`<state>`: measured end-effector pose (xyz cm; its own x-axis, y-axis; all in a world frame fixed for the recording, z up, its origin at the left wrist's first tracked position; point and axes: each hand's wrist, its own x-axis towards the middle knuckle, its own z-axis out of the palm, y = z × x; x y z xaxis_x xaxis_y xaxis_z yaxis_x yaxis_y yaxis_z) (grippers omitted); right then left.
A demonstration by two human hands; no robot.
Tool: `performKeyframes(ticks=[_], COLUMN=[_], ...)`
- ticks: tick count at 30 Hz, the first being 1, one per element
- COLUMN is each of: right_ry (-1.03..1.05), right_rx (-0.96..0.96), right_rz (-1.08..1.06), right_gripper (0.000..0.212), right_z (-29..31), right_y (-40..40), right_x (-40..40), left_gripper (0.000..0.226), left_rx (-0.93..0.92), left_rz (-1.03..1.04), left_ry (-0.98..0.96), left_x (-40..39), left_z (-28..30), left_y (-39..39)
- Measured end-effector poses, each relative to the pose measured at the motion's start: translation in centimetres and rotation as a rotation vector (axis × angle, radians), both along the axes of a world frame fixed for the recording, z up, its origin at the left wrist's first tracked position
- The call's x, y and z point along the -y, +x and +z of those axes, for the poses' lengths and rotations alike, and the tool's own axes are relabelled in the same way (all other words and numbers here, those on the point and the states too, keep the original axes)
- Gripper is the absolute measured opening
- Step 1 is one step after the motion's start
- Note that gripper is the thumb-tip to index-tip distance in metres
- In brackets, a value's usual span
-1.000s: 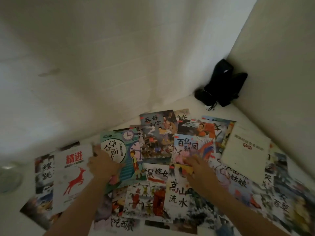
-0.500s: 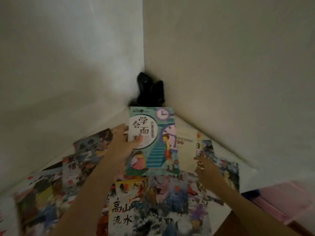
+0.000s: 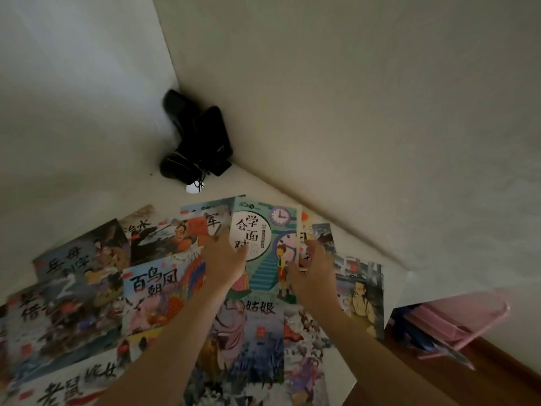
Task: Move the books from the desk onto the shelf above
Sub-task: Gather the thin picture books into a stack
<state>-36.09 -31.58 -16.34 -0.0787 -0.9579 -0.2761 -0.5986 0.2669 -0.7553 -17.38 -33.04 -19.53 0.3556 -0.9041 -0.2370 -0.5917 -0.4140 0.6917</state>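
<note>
Desk (image 3: pixel 405 284): lying strewn with thin picture books.
Teal book (image 3: pixel 265 253): looking light, floppy, glossy; gripping side edges suits.
Left hand (image 3: pixel 224 260): pinching its left edge.
Right hand (image 3: pixel 314 273): curling round right edge.

Head-worn view looks steeply down, close over the desk (image 3: pixel 257 186) toward its corner.

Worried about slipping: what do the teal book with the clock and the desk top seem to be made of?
Teal book: thin paperback, probably coated paper; slim edge, printed cover, no clear gloss in this dim light. Left hand holds it, right hand at its edge. Desk: smooth, matte white surface, perhaps laminate or painted board.
</note>
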Motion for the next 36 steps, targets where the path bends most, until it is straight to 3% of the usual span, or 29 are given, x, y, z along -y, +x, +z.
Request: performKeyframes(ticks=[2, 5, 10, 12, 15, 18, 23, 29, 32, 36], right_ry=[0.043, 0.163, 0.224, 0.233, 0.246, 0.243, 0.120, 0.256, 0.351, 0.374], right_rx=[0.021, 0.121, 0.148, 0.157, 0.193, 0.236, 0.309, 0.387, 0.356, 0.267], right_rz=[-0.053, -0.172, -0.209, -0.229, -0.250, -0.137, 0.189, 0.523, 0.590, 0.592], right_gripper=[0.055, 0.058, 0.067, 0.059, 0.031, 0.009, 0.013, 0.013, 0.016, 0.020], right_z=[0.5, 0.6, 0.4, 0.5, 1.6, 3.3, 6.4, 6.7, 4.8, 1.5], right_y=[0.4, 0.5, 1.1, 1.4, 2.0, 3.9, 13.4, 26.6, 30.6, 31.9], right_x=[0.1, 0.8, 1.3, 0.9, 0.0, -1.7, -5.8, -14.2, -17.7, -19.5], left_gripper=[0.078, 0.065, 0.059, 0.062, 0.066, 0.048, 0.041, 0.032, 0.041, 0.073], left_rx=[0.092, 0.112, 0.022, -0.121, -0.515, -0.581, -0.539, -0.278, -0.067, 0.158], left_rz=[-0.019, 0.019, 0.037, 0.127, 0.324, 0.334, 0.449, 0.690, 0.723, 0.854], left_ry=[0.066, 0.126, 0.012, 0.034, 0.138, 0.105, -0.059, -0.061, 0.088, 0.341], left_x=[0.2, -0.2, -1.9, -2.4, -3.5, -6.4, -14.6, -28.2, -33.8, -39.8], left_z=[-0.1, 0.9, 1.1, 1.8, 3.7, 5.2, 6.6, 9.3, 8.4, 5.4], left_y=[-0.9, -2.5, -3.4, -2.8, -1.8, 0.1, 8.8, 20.2, 24.0, 28.2])
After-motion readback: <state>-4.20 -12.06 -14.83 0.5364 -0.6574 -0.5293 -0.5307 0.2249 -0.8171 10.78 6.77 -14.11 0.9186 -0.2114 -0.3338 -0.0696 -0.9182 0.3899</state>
